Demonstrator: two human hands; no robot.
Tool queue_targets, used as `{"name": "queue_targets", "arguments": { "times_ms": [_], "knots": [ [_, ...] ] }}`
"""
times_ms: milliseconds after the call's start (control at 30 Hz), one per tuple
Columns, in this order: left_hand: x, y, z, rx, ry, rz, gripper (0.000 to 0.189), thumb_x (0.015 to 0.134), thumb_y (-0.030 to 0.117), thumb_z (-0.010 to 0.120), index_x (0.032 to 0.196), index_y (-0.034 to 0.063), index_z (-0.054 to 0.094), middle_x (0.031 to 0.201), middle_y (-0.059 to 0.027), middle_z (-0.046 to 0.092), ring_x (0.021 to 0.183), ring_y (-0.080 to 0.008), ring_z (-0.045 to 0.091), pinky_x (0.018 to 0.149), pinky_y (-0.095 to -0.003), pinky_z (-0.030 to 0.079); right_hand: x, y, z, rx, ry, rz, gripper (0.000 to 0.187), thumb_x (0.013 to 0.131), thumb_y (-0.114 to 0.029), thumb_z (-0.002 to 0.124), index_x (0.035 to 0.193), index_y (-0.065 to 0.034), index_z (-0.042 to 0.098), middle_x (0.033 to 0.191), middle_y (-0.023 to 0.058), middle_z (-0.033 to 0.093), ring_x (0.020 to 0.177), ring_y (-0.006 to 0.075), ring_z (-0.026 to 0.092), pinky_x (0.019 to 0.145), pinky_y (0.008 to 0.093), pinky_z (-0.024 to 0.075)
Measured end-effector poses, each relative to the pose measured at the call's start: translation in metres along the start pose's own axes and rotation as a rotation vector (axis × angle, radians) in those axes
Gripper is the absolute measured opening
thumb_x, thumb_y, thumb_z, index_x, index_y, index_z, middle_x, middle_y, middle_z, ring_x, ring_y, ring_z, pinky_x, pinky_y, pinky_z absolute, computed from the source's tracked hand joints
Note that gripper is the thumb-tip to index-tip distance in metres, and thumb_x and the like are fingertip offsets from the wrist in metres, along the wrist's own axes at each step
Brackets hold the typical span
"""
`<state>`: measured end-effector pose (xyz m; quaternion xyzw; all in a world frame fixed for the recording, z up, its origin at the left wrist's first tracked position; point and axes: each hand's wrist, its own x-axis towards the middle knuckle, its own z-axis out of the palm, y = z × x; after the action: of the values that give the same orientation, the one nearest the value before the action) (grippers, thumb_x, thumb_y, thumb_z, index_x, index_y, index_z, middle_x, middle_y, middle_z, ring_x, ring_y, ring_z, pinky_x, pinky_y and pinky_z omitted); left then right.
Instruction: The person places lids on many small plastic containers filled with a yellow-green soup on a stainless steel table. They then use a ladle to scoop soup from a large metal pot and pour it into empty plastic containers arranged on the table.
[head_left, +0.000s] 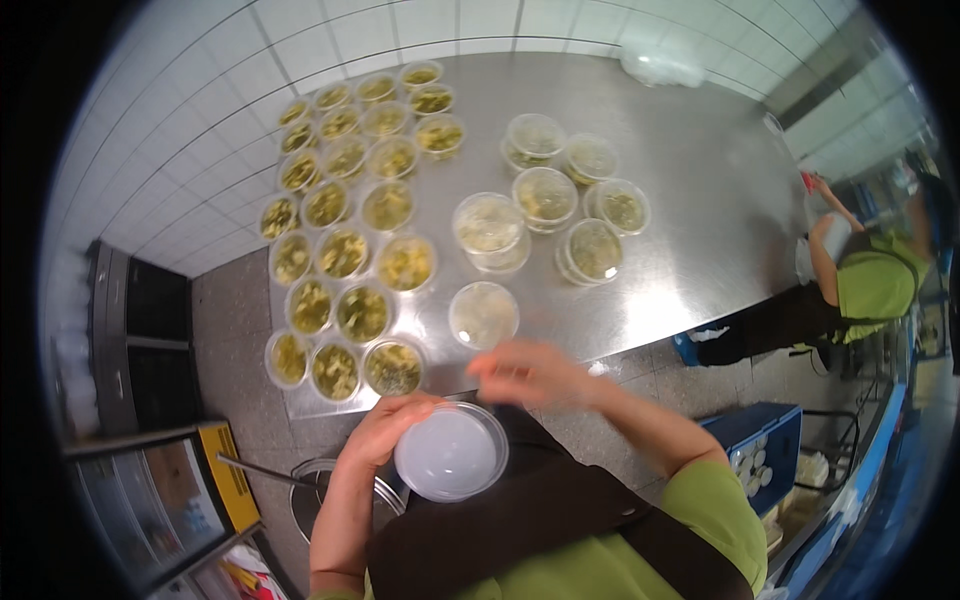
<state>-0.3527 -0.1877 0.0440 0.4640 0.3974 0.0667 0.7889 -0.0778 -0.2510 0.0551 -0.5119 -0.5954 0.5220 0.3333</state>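
Observation:
My left hand (394, 427) holds a stack of clear plastic lids (451, 451) against the front of my dark apron. Blurred, my right hand (529, 373) is above the near edge of the steel table, just below a round lidded container (484, 315); I see nothing in its fingers. To the left stand rows of open plastic tubs holding green and yellow food in liquid, the nearest of them an open tub (394, 367) by my left hand. Several lidded tubs (545, 196), some stacked, stand right of the rows.
The steel table (697, 187) meets a tiled wall. A clear plastic bag (661, 64) lies at its far edge. A co-worker (874, 281) stands at the right end. Below are a metal pot (300, 495) on the left and a blue crate (784, 450) of jars on the right.

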Motion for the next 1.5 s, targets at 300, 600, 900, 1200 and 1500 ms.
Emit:
{"name": "queue_targets", "arguments": {
  "times_ms": [300, 600, 900, 1200, 1500],
  "knots": [
    [-0.051, -0.024, -0.009, -0.112, -0.087, 0.106, 0.056, 0.097, 0.049, 0.049, 0.114, -0.0024, 0.064, 0.103, -0.0077, 0.067, 0.094, -0.0138, 0.061, 0.083, -0.0282, 0.048, -0.02, -0.047, 0.089, 0.053, -0.062, 0.021, 0.034, 0.085, -0.02, 0.07, 0.118, -0.012, 0.064, 0.102, 0.0075, 0.058, 0.084, 0.0172, 0.059, 0.075, 0.0304, 0.0491],
    [-0.081, -0.051, -0.03, -0.332, -0.24, 0.206, 0.055, 0.093, 0.044, 0.057, 0.12, -0.0041, 0.058, 0.112, -0.0101, 0.063, 0.103, -0.0158, 0.059, 0.088, -0.0295, 0.048, -0.016, -0.061, 0.122, 0.195, -0.064, 0.008, 0.026, 0.085, -0.013, 0.071, 0.11, -0.0085, 0.066, 0.088, 0.0017, 0.062, 0.077, 0.0105, 0.058, 0.071, 0.0281, 0.0497],
    [-0.102, -0.083, -0.046, -0.477, -0.137, 0.192, 0.049, 0.085, 0.025, 0.061, 0.122, -0.0074, 0.055, 0.116, -0.0149, 0.063, 0.104, -0.0212, 0.062, 0.091, -0.0336, 0.05, 0.082, 0.034, 0.106, 0.298, 0.329, 0.222, 0.026, 0.089, -0.015, 0.065, 0.11, -0.0021, 0.058, 0.091, 0.0054, 0.062, 0.074, 0.013, 0.059, 0.068, 0.0266, 0.0475],
    [-0.116, -0.1, -0.052, -0.525, -0.041, 0.24, 0.051, 0.083, 0.026, 0.061, 0.12, -0.0088, 0.056, 0.114, -0.0156, 0.064, 0.103, -0.0219, 0.063, 0.091, -0.0345, 0.05, 0.109, 0.041, 0.164, -0.929, 0.44, -0.304, 0.071, 0.068, -0.04, 0.08, 0.125, -0.0086, 0.051, 0.128, 0.0149, 0.044, 0.117, 0.0354, 0.044, 0.082, 0.0478, 0.0424],
    [-0.111, -0.114, -0.06, -0.606, -0.057, 0.276, 0.051, 0.083, 0.028, 0.062, 0.118, -0.0098, 0.058, 0.116, -0.0177, 0.063, 0.103, -0.0249, 0.063, 0.09, -0.0374, 0.051, 0.113, 0.03, 0.172, -1.016, 0.305, -0.095, 0.08, 0.055, -0.035, 0.081, 0.126, -0.0152, 0.05, 0.128, 0.0133, 0.042, 0.119, 0.0354, 0.041, 0.084, 0.0494, 0.0372]
  ]
}}
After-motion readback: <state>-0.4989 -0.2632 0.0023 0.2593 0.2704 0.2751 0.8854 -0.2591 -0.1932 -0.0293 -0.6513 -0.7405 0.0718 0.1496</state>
